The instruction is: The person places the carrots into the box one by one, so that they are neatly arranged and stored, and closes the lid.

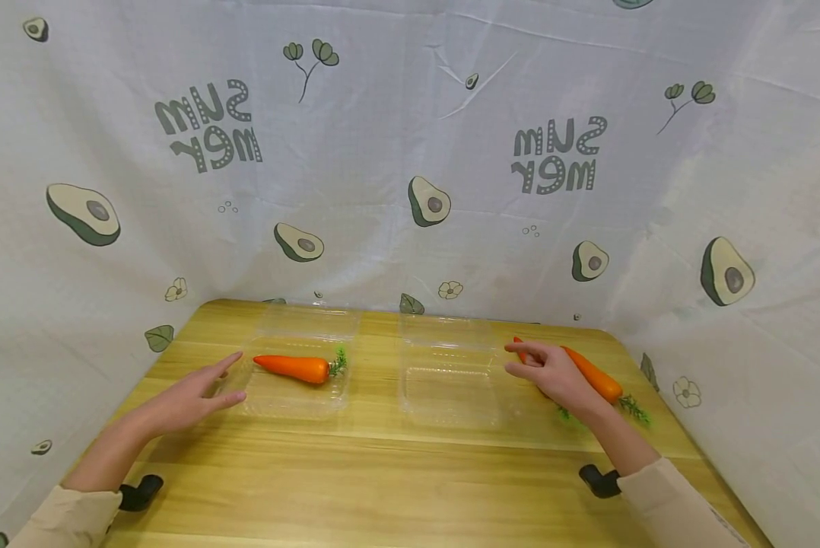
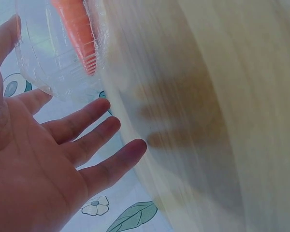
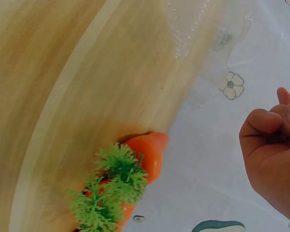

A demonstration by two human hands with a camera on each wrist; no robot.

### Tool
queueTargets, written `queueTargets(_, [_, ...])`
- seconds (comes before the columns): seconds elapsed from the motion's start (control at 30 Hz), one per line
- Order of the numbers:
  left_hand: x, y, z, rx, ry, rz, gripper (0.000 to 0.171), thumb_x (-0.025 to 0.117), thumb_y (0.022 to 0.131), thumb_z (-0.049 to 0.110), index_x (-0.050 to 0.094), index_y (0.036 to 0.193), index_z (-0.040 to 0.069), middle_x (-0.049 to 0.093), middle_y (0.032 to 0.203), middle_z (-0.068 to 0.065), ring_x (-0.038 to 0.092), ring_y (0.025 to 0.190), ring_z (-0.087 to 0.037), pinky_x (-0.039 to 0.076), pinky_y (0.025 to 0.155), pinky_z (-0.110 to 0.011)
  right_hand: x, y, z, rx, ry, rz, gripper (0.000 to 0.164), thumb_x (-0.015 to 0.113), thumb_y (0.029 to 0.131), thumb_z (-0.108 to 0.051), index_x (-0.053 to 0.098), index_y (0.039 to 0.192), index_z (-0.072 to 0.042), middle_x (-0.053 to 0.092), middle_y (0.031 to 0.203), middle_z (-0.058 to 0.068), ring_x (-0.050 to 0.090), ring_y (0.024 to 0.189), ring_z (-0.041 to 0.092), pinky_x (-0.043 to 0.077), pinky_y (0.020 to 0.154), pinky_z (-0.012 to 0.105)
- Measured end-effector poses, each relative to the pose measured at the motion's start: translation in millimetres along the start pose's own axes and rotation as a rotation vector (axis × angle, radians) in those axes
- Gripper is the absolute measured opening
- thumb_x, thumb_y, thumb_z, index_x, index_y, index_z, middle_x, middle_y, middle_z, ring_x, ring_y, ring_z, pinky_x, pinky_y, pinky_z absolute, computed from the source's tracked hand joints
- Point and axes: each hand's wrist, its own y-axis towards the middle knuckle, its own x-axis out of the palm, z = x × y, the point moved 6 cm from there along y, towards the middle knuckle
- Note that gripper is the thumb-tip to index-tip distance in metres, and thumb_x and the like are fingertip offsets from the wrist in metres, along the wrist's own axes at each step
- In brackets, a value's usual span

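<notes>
On the left, an orange carrot (image 1: 292, 368) with a green leafy top lies in a clear plastic box (image 1: 293, 407) whose lid is folded back. My left hand (image 1: 187, 397) hovers beside that box with its fingers spread, palm bare in the left wrist view. A second clear box (image 1: 449, 392) with its lid back holds nothing visible. To its right, my right hand (image 1: 554, 373) is above another carrot (image 1: 519, 346), hiding most of it. It holds nothing visible; index finger and thumb reach out while the other fingers bend. One more carrot (image 1: 596, 377) lies beside it.
Everything stands on a wooden table (image 1: 355, 487) with rounded far corners. A white cloth (image 1: 369, 137) printed with avocados and flowers hangs behind and on both sides. Black straps (image 1: 598, 481) sit at the wrists.
</notes>
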Motion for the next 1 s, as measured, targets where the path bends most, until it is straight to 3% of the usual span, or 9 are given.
queueTargets(0.03, [0.1, 0.0, 0.0, 0.000, 0.000, 0.000, 0.081, 0.058, 0.102, 0.042, 0.019, 0.160, 0.001, 0.032, 0.154, -0.037, 0.039, 0.136, -0.057, 0.038, 0.101, -0.071, 0, -1, 2, -0.001, 0.002, 0.002, 0.049, 0.070, 0.096, -0.030, 0.061, 0.137, -0.004, 0.037, 0.065, -0.002, 0.027, 0.056, 0.008, 0.031, 0.052, 0.026])
queueTargets(0.07, [0.2, -0.1, -0.1, -0.001, 0.002, 0.000, 0.081, 0.058, 0.102, 0.042, 0.019, 0.160, 0.001, 0.033, 0.154, -0.037, 0.039, 0.136, -0.057, 0.038, 0.101, -0.071, -1, -1, 4, 0.008, 0.009, 0.004, 0.050, 0.070, 0.096, -0.030, 0.061, 0.137, -0.004, 0.026, 0.063, -0.003, 0.023, 0.053, 0.009, 0.028, 0.050, 0.027])
queueTargets(0.4, [0.8, -0.2, -2.3, -0.001, 0.010, 0.007, 0.081, 0.058, 0.102, 0.042, 0.019, 0.160, 0.001, 0.034, 0.152, -0.038, 0.040, 0.135, -0.057, 0.038, 0.100, -0.071, -6, -9, 22, 0.056, 0.095, 0.052, 0.061, 0.072, 0.095, -0.030, 0.053, 0.142, 0.003, 0.024, 0.062, -0.004, 0.020, 0.052, 0.012, 0.027, 0.049, 0.030])
queueTargets(0.7, [0.4, 0.2, -1.7, 0.005, 0.003, 0.003, 0.081, 0.057, 0.102, 0.042, 0.019, 0.160, 0.001, 0.032, 0.154, -0.037, 0.039, 0.136, -0.057, 0.038, 0.100, -0.071, -10, -14, 33, 0.106, 0.123, 0.103, 0.059, 0.071, 0.096, -0.030, 0.053, 0.143, 0.002, 0.026, 0.061, -0.005, 0.022, 0.052, 0.011, 0.029, 0.051, 0.032])
queueTargets(0.8, [0.6, 0.3, -1.8, 0.005, 0.002, 0.004, 0.081, 0.057, 0.102, 0.042, 0.019, 0.160, 0.001, 0.031, 0.155, -0.037, 0.038, 0.136, -0.057, 0.037, 0.100, -0.071, -12, -16, 35, 0.130, 0.094, 0.113, 0.059, 0.069, 0.097, -0.030, 0.052, 0.144, 0.002, 0.032, 0.062, -0.002, 0.025, 0.055, 0.011, 0.032, 0.055, 0.029])
queueTargets(0.83, [0.6, 0.3, -1.7, 0.005, 0.002, 0.004, 0.081, 0.057, 0.102, 0.042, 0.019, 0.160, 0.001, 0.031, 0.155, -0.036, 0.038, 0.136, -0.057, 0.037, 0.101, -0.071, -13, -16, 36, 0.132, 0.083, 0.114, 0.059, 0.068, 0.098, -0.030, 0.051, 0.144, 0.003, 0.044, 0.067, 0.004, 0.025, 0.056, 0.011, 0.033, 0.057, 0.029])
queueTargets(1.0, [0.1, -0.3, -0.4, 0.007, -0.003, 0.005, 0.081, 0.057, 0.102, 0.042, 0.018, 0.160, 0.001, 0.031, 0.154, -0.037, 0.038, 0.136, -0.057, 0.038, 0.100, -0.071, -17, -17, 42, 0.158, 0.062, 0.128, 0.058, 0.066, 0.099, -0.028, 0.051, 0.145, 0.003, 0.040, 0.066, 0.003, 0.023, 0.055, 0.011, 0.032, 0.055, 0.029])
